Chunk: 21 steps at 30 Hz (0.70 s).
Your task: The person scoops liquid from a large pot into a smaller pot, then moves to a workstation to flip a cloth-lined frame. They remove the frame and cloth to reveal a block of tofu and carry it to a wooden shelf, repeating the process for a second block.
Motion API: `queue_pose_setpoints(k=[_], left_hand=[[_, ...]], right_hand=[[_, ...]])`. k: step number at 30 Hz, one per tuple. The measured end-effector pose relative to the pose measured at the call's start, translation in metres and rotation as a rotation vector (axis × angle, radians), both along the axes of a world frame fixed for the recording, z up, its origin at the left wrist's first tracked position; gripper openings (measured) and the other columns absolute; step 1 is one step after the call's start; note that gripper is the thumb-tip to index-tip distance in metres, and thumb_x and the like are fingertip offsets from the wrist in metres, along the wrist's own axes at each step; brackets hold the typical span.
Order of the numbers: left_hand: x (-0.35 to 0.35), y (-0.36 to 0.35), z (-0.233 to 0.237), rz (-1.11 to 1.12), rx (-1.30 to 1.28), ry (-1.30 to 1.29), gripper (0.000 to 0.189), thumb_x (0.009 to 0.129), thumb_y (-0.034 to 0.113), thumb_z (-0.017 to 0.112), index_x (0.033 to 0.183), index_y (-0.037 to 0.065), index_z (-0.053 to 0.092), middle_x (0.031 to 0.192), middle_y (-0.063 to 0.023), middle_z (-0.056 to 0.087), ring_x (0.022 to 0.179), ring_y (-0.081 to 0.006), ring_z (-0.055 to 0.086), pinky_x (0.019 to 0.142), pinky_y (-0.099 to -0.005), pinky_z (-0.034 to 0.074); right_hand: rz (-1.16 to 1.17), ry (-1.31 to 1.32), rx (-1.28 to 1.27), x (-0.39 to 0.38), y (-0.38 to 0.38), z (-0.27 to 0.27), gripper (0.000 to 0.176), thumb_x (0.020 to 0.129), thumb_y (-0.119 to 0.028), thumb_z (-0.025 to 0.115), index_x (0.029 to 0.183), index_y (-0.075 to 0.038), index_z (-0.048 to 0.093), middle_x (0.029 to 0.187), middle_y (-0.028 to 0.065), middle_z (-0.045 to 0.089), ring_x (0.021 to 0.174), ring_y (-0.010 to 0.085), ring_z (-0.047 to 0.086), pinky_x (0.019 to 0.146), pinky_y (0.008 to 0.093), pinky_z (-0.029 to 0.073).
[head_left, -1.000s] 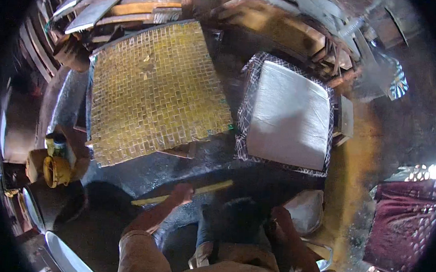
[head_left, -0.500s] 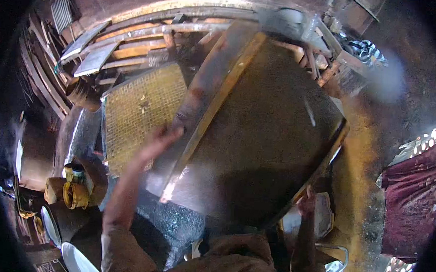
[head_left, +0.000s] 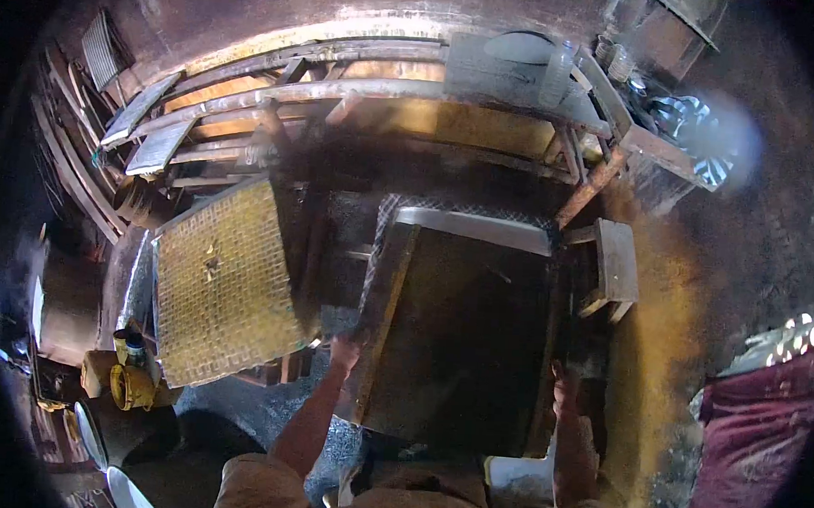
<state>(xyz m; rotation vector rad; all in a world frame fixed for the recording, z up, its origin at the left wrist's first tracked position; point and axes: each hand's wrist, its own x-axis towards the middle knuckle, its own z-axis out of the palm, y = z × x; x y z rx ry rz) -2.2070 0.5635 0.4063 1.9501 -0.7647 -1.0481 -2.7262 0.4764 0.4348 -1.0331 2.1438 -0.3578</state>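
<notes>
In front of me is a large dark board (head_left: 467, 338) with wooden strips along its sides. My left hand (head_left: 345, 351) is closed at its left edge, near the lower corner. At the right edge, my right hand (head_left: 560, 385) grips the side, its fingers partly hidden by the board. Beyond the board's far edge shows a pale strip (head_left: 476, 228) with mesh-like patterned material (head_left: 377, 244) at its left. What lies under the board is hidden. Left of the board, near my left hand, a yellow woven panel (head_left: 224, 278) lies tilted.
A pole rack (head_left: 360, 88) runs along the back wall, with a clear plastic bottle (head_left: 556, 74) on its right end. A small wooden stool (head_left: 617, 259) stands at the right. Yellow containers (head_left: 131, 387) are at the left, and a maroon cloth (head_left: 753, 442) hangs at the far right.
The board has swung from a raised, slanted position to nearly straight and lower in front of me. My left hand came down and right to its edge. The yellow woven panel appears shifted.
</notes>
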Motion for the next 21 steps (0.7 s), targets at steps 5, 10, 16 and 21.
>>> queue_pose_setpoints(k=[5,10,16,21], left_hand=[[-0.012,-0.061,0.029,0.082,0.020,-0.140,0.034,0.077,0.032,0.064,0.084,-0.001,0.064,0.073,-0.0028,0.059,0.071,-0.0110,0.051,0.063,-0.0289,0.040],[-0.006,-0.091,0.028,0.057,0.113,-0.169,0.035,0.076,0.030,0.065,0.089,-0.003,0.062,0.073,-0.0051,0.060,0.070,-0.0125,0.052,0.063,-0.0312,0.041],[-0.001,-0.094,0.000,-0.057,0.078,-0.573,0.052,0.072,0.042,0.063,0.103,0.001,0.057,0.100,-0.0140,0.058,0.088,-0.0251,0.056,0.075,-0.0360,0.045],[-0.038,-0.133,0.006,-0.209,0.109,-0.548,0.056,0.079,0.033,0.055,0.124,0.003,0.039,0.127,-0.0182,0.039,0.115,-0.0289,0.040,0.095,-0.0353,0.033]], right_hand=[[0.066,-0.024,-0.016,0.031,-0.095,0.031,0.051,0.085,-0.043,0.047,0.119,-0.004,0.047,0.120,0.0173,0.048,0.109,0.0309,0.047,0.091,0.0428,0.037],[0.138,-0.076,-0.107,0.034,-0.135,0.010,0.053,0.083,-0.042,0.051,0.117,-0.001,0.049,0.112,0.0217,0.052,0.100,0.0353,0.052,0.086,0.0470,0.040],[0.550,0.473,-0.222,0.033,-0.136,-0.014,0.047,0.084,-0.039,0.052,0.109,0.001,0.053,0.090,0.0197,0.056,0.084,0.0325,0.056,0.076,0.0467,0.043],[0.705,0.267,-0.738,0.080,-0.156,-0.012,0.048,0.084,-0.035,0.050,0.116,0.000,0.047,0.113,0.0222,0.045,0.104,0.0364,0.045,0.082,0.0498,0.039]])
